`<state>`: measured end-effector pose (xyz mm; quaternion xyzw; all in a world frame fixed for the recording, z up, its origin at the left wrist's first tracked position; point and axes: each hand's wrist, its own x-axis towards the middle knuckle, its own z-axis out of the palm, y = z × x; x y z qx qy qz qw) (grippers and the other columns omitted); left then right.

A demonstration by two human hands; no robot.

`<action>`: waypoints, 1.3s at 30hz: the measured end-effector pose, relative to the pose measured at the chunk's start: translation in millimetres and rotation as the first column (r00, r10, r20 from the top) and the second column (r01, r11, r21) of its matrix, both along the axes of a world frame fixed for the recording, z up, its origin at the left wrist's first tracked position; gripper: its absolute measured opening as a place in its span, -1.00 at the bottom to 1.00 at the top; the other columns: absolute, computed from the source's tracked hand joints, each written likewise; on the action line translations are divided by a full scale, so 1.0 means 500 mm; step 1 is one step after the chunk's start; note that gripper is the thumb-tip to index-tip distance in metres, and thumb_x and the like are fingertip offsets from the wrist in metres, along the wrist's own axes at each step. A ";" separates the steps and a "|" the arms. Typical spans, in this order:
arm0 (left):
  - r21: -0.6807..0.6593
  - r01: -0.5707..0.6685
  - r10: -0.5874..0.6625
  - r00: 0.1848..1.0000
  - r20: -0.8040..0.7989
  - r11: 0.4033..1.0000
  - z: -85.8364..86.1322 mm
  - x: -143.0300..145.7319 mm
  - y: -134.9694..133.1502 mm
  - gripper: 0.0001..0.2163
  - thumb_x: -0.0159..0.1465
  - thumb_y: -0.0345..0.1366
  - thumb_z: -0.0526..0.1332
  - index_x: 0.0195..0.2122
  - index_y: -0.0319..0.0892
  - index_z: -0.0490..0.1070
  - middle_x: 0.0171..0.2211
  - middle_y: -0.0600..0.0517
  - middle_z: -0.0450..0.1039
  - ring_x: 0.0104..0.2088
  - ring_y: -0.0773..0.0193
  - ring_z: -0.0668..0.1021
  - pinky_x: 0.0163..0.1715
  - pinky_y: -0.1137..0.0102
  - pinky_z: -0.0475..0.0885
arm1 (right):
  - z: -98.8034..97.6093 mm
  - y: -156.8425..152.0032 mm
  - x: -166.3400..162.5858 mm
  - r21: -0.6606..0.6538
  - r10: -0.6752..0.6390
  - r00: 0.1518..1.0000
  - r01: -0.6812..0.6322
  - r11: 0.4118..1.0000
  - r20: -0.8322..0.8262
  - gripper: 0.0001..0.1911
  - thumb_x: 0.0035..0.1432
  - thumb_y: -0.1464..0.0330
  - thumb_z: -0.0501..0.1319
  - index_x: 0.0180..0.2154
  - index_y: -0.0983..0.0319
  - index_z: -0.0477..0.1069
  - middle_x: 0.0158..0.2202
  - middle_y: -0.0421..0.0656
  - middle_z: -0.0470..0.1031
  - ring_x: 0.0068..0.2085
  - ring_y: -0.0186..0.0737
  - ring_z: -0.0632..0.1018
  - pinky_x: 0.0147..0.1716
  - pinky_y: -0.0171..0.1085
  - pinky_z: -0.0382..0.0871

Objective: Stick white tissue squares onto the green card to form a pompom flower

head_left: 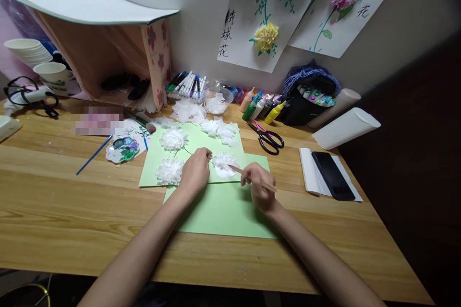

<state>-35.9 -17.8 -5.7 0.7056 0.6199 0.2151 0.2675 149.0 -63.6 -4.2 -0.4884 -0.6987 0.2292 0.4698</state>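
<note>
My right hand (260, 187) is closed around a thin tan wooden stick (236, 169). The stick's tip touches a white paper flower (225, 159) on the right of a light green sheet (194, 132). Just left of that flower, my left hand (196, 169) rests over the sheet with its fingers curled together; whatever may be in them is hidden. Two fuller white flowers, an upper one (173, 139) and a lower one (169, 171), sit on the sheet's left side. Loose white tissue pieces (219, 130) lie at its top. A second green sheet (223, 211) lies partly underneath.
Black-handled scissors (270, 142) and glue or paint bottles (274, 112) are behind my right hand. A plastic bowl (218, 100) holds white pieces. Leftward lie a paint palette (122, 149) and a blue brush (94, 154). A phone (333, 176) lies at the right.
</note>
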 end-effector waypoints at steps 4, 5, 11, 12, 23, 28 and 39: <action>-0.036 -0.022 0.024 0.998 0.059 0.999 0.008 -0.004 -0.005 -0.76 0.30 -0.41 -0.11 -0.17 -0.17 0.32 -0.19 -0.07 0.47 -0.17 0.16 0.50 -0.21 0.30 0.36 | -0.030 -0.006 0.070 0.089 -0.095 0.963 0.074 0.993 0.250 -0.90 0.23 0.40 0.06 -0.33 0.17 0.33 -0.41 -0.14 0.42 -0.34 -0.16 0.43 -0.30 -0.19 0.35; -0.044 -0.027 0.030 0.997 0.075 0.999 0.012 -0.005 -0.006 -0.76 0.31 -0.39 -0.12 -0.16 -0.17 0.32 -0.19 -0.08 0.47 -0.17 0.16 0.51 -0.20 0.29 0.36 | -0.038 -0.006 0.089 0.080 -0.082 0.940 0.058 0.995 0.331 -0.89 0.22 0.44 0.07 -0.28 0.16 0.35 -0.38 -0.12 0.44 -0.31 -0.14 0.44 -0.29 -0.17 0.37; 0.088 0.023 -0.028 0.998 0.062 0.996 0.078 -0.018 0.019 -0.75 0.29 -0.38 -0.12 -0.16 -0.10 0.31 -0.13 -0.05 0.44 -0.11 0.18 0.51 -0.18 0.30 0.40 | -0.008 0.048 0.187 0.088 -0.035 0.830 -0.017 0.996 0.557 -0.48 0.14 0.62 -0.03 0.04 0.07 0.31 -0.07 -0.05 0.46 -0.03 -0.09 0.48 -0.11 -0.12 0.44; 0.126 0.044 -0.050 0.998 0.043 0.991 0.098 -0.020 0.036 -0.75 0.29 -0.37 -0.11 -0.16 -0.09 0.32 -0.13 -0.05 0.44 -0.11 0.18 0.50 -0.17 0.30 0.40 | 0.022 0.079 0.201 0.134 -0.059 0.835 -0.018 0.991 0.547 -0.48 0.14 0.63 -0.05 0.05 0.09 0.30 -0.07 -0.05 0.46 -0.04 -0.11 0.49 -0.10 -0.13 0.44; 0.105 0.096 -0.037 0.885 -0.463 0.990 0.249 0.050 0.493 -0.78 0.30 -0.38 0.03 -0.21 -0.24 0.46 -0.11 -0.19 0.48 -0.06 0.10 0.50 -0.09 0.30 0.38 | 0.334 0.568 0.131 -0.265 0.245 0.435 -0.014 0.964 0.866 -0.70 0.16 0.50 0.05 -0.19 0.26 0.52 -0.18 -0.06 0.60 -0.18 -0.21 0.57 -0.23 -0.37 0.34; -0.040 0.094 -0.102 0.878 -0.468 0.995 0.203 0.087 0.626 -0.68 0.28 -0.20 0.17 0.02 -0.20 0.32 -0.01 -0.08 0.36 -0.08 0.18 0.48 -0.12 0.18 0.45 | 0.265 0.644 0.052 -0.374 0.349 0.313 0.019 0.927 0.883 -0.74 0.10 0.47 0.16 -0.18 0.30 0.54 -0.20 0.01 0.61 -0.21 -0.15 0.59 -0.31 -0.36 0.35; -0.151 0.051 -0.082 0.975 -0.207 0.987 0.142 0.070 0.708 -0.68 0.28 -0.20 0.16 0.01 -0.21 0.32 -0.02 -0.08 0.37 -0.08 0.17 0.48 -0.12 0.18 0.45 | 0.185 0.740 -0.005 -0.392 0.353 0.232 0.155 0.907 0.906 -0.47 -0.15 0.34 0.40 -0.06 0.36 0.48 -0.04 0.09 0.53 -0.04 0.02 0.54 -0.25 -0.30 0.44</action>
